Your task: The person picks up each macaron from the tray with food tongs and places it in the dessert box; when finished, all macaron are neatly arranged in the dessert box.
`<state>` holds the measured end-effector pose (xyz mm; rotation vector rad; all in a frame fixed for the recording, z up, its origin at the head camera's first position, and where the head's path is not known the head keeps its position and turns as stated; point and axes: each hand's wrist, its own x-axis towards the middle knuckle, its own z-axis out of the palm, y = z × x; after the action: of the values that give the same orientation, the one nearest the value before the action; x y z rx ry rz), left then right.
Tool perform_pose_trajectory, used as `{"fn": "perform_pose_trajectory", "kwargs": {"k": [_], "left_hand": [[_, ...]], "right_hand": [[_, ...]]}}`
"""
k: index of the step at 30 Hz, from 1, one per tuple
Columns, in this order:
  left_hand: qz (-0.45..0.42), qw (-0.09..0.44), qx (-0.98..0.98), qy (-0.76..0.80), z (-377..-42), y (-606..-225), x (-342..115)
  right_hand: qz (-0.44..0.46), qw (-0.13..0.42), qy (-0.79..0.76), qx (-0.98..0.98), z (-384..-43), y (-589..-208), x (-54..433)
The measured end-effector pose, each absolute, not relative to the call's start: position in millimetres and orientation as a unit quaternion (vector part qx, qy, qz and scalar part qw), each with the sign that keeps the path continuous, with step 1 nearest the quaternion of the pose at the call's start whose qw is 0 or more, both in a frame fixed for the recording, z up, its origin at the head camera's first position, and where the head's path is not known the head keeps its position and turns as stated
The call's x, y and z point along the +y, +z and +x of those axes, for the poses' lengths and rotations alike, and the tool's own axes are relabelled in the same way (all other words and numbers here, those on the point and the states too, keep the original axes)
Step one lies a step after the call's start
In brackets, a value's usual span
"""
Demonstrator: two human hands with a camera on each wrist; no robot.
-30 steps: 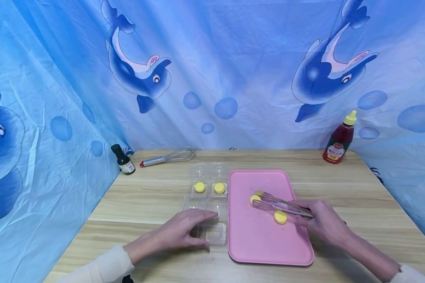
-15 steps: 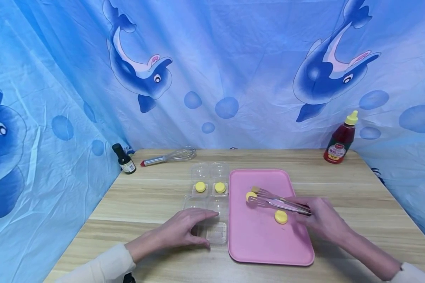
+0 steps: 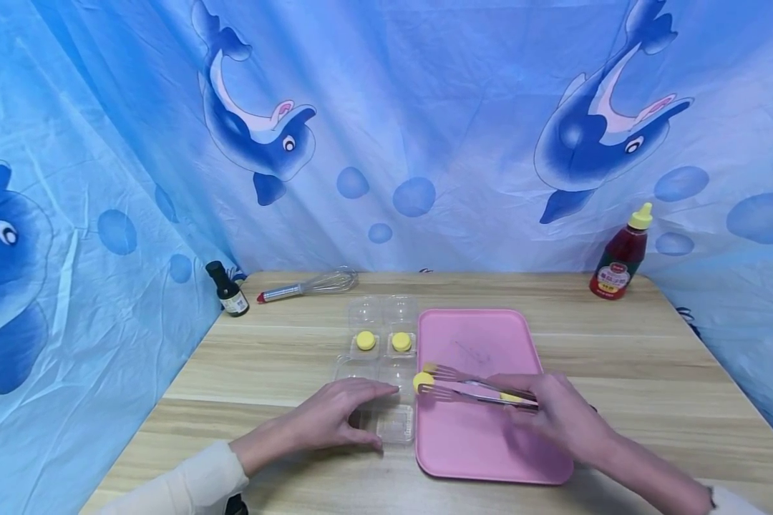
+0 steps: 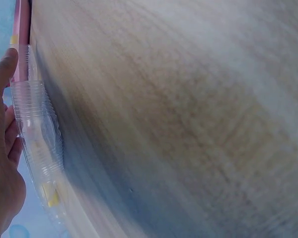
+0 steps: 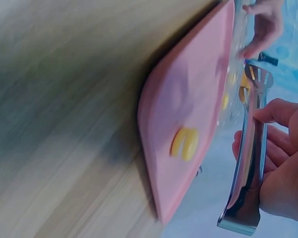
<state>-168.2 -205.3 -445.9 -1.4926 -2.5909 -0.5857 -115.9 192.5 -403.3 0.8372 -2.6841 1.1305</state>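
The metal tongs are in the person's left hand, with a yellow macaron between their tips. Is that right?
Not quite; the hand is wrong. The metal tongs are in the person's right hand, as the head view shows, with a yellow macaron between their tips.

Four yellow macarons (image 3: pixel 401 342), one pair of tongs (image 5: pixel 259 148), one pink tray (image 3: pixel 477 458).
Besides those I count two bottles (image 3: pixel 618 261), one whisk (image 3: pixel 309 286) and three printed dolphins (image 3: pixel 273 154); how many clear containers (image 3: pixel 396 423) there are, I can't quite tell from here.
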Motion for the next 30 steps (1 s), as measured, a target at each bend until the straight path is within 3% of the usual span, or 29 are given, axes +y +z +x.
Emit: {"fn": "perform_pose_trajectory", "kwargs": {"k": [30], "left_hand": [[-0.473,0.017,-0.855,-0.21,-167,-442,-204]], "right_hand": [[0.329,0.051,0.333,-0.882,-109,-404,151]]}}
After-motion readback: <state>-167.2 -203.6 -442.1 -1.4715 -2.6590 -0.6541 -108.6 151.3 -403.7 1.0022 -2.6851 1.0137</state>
